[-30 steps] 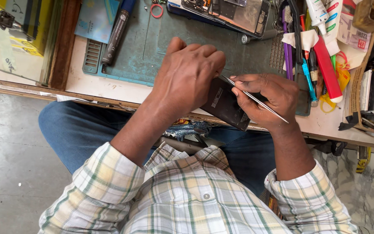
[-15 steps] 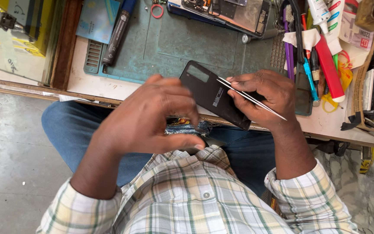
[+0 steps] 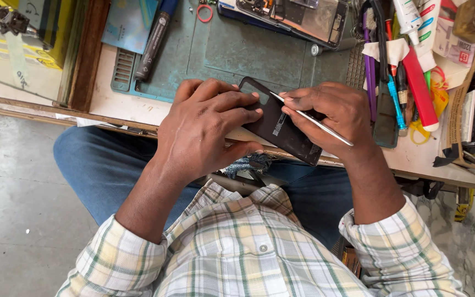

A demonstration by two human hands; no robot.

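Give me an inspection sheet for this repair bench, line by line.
Surface: teal rubber work mat on a pale bench top.
Job's things: flat black phone-shaped slab, held tilted over the bench edge; thin metal tweezers with the tip at its upper edge.
Clutter: opened phone body, blue-and-black marker pen, red rubber ring, upright bunch of hand tools.
Grippers: left hand grips the slab's left side; right hand holds the tweezers and supports the slab.
Cables: nothing seen.
Surroundings: grey tiled floor, person's checked shirt and blue jeans.

shirt: plaid, cream-green-grey, buttoned | sleeves: rolled | trousers: blue jeans
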